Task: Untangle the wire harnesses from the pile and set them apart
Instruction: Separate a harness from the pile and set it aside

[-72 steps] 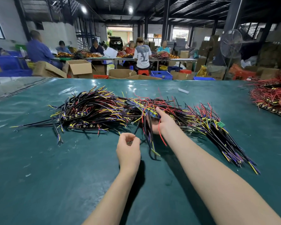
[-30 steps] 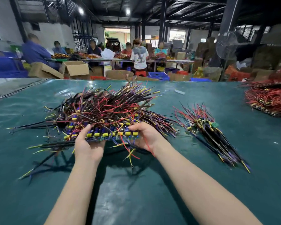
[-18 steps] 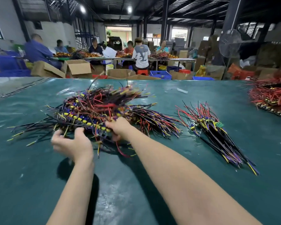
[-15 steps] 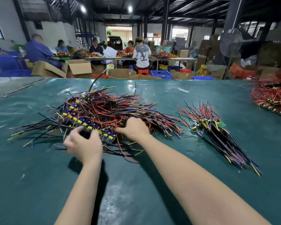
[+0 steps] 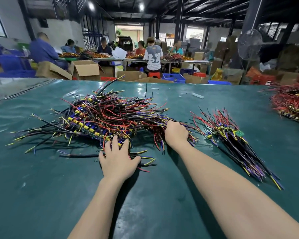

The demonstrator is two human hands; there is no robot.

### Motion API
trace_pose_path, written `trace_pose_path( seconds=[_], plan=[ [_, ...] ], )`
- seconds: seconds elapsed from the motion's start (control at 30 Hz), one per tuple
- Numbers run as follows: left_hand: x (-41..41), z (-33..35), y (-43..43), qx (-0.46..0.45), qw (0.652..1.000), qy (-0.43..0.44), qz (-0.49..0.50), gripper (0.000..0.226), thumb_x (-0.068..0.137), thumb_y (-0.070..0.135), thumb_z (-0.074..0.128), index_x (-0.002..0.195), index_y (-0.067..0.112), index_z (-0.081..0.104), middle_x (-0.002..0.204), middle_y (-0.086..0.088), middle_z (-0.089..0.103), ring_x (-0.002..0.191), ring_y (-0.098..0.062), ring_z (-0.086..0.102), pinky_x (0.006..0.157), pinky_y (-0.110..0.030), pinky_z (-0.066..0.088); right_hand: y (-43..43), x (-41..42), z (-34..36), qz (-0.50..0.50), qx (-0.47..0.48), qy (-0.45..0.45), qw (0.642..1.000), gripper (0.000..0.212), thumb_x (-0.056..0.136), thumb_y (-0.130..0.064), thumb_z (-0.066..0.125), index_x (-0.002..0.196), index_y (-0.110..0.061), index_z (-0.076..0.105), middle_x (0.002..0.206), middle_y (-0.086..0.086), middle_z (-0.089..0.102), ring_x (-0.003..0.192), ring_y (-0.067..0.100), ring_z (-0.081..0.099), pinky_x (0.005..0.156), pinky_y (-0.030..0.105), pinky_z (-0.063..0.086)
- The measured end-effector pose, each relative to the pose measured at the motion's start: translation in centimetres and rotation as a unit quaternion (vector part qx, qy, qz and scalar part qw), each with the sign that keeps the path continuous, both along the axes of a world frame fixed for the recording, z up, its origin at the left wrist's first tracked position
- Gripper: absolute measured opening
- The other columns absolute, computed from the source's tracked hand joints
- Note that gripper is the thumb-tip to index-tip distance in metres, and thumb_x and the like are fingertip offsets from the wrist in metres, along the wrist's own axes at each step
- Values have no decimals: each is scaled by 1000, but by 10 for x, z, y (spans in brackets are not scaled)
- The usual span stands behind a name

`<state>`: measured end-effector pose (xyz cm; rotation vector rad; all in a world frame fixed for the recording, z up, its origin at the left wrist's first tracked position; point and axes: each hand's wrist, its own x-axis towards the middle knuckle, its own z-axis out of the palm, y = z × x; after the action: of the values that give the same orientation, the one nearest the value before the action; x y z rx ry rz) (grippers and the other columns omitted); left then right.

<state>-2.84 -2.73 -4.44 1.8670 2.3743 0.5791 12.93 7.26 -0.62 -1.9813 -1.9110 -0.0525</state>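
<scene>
Both hands are in the tangle. The left hand (image 5: 118,159) lies flat, fingers spread and straight, pressing the near edge of the pile (image 5: 107,118) against the green table (image 5: 41,195); it grips nothing. The right hand (image 5: 176,133) sits at 3 o'clock of the pile, its fingers curled down over a tail of wires (image 5: 150,118) in purple, black and yellow. The fingertips are buried in the strands, so how deep the hold goes can't be seen, but it reads as a closed grip on that tail.

Here is the relation that matters. The tail's long axis runs from 10 o'clock, where it vanishes under the red loops, out to 4 o'clock past the right wrist. The row of yellow parts (image 5: 83,125) lies at 10 o'clock of the left hand, across that line. A pull toward 4 o'clock, along the wires, looks like the clean way out, with the left hand anchoring the heap. A sideways tug would likely drag the red loops along.

The sorted bundle (image 5: 231,138) lies apart at 3 o'clock of the right hand, its own axis 11 to 5, and the right hand is the nearer one to it. A red heap (image 5: 290,102) sits at the table's far 2 o'clock corner, out of play.
</scene>
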Motion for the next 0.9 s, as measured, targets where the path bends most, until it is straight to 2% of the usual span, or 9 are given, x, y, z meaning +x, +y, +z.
trace_pose_path(
  seconds=[0.13,0.27,0.47,0.57,0.67,0.73,0.8,0.87,0.9],
  plan=[
    [1,1,0,-6,1000,9,4,70,86,60,43,145,34,18,158,1,-4,143,-23,-1,113,-46,8,-12,16,5,32,32,65,997,20,89,-16,49,102,-7,63,106,19,65,101,36,59,81,37,43],
    [1,4,0,4,1000,-7,13,66,85,57,47,143,31,27,157,-1,3,143,-24,3,112,-47,10,-28,48,18,130,45,245,960,15,85,-13,61,86,0,69,67,16,57,66,20,47,59,31,29],
    [7,15,-4,247,955,-147,67,28,79,29,65,105,18,66,122,-8,50,120,-29,34,97,-40,26,-57,75,26,196,-14,537,821,25,87,3,53,66,1,67,49,-5,55,43,1,46,51,17,36],
    [8,17,-2,235,943,-233,-19,26,86,23,60,109,11,65,110,-12,55,108,-30,50,89,-32,35,-64,84,29,209,-35,616,759,24,89,3,48,75,7,67,49,5,59,47,16,56,51,17,42],
    [11,19,0,176,929,-322,-41,32,96,29,46,118,10,58,116,-12,60,101,-27,57,85,-30,37,-73,87,32,265,-23,683,680,41,89,8,43,75,-13,74,66,-2,71,62,6,66,64,18,54],
    [7,30,-1,133,854,-503,-33,40,99,39,34,113,10,56,112,-16,62,83,-22,60,75,-31,42,-80,83,34,314,-9,685,657,28,83,6,49,88,-12,69,76,-2,73,69,7,67,70,22,56],
    [-3,42,-4,23,684,-727,-54,68,91,64,22,111,8,56,100,-17,67,78,-22,64,63,-28,50,-87,80,39,338,-37,663,667,20,77,3,55,90,-7,68,74,-2,72,66,6,66,68,19,55],
    [-16,45,-8,-57,558,-823,-90,88,77,80,22,105,6,62,95,-19,69,82,-27,69,60,-32,57,-90,81,43,370,-61,563,736,23,73,3,60,93,-5,69,77,-2,72,67,2,63,68,14,52],
    [-19,45,-11,-77,539,-833,-103,88,74,81,28,98,7,67,94,-18,70,83,-28,69,62,-36,58,-92,81,46,390,-75,496,773,24,75,7,61,91,-9,71,76,-5,71,67,-2,60,68,11,49]
  ],
)
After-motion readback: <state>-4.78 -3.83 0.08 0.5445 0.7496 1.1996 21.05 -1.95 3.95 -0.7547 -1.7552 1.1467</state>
